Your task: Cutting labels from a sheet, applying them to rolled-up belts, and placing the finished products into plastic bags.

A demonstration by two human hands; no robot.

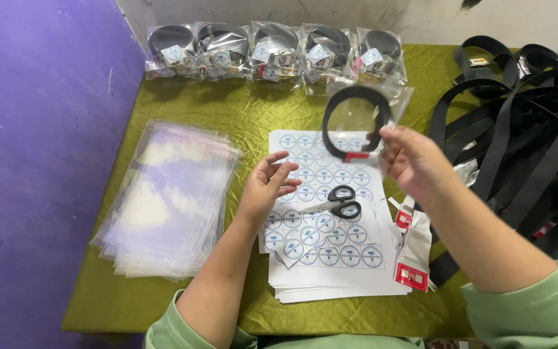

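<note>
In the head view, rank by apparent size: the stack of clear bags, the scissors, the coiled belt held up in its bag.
1. stack of clear bags
2. coiled belt in the right hand; raised toward the camera, so perhaps flattered
3. scissors

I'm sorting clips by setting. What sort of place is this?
Probably a small packing station: packed belts in a row, a stack of clear bags, label sheets, and the right hand holding a bagged belt.

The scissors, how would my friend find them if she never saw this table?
Start at the green cloth-covered table and find the white stack of round-sticker sheets in its middle. The black-handled metal scissors lie closed on top of those sheets, between the left hand and the right hand. They are the only metal tool there.
</note>
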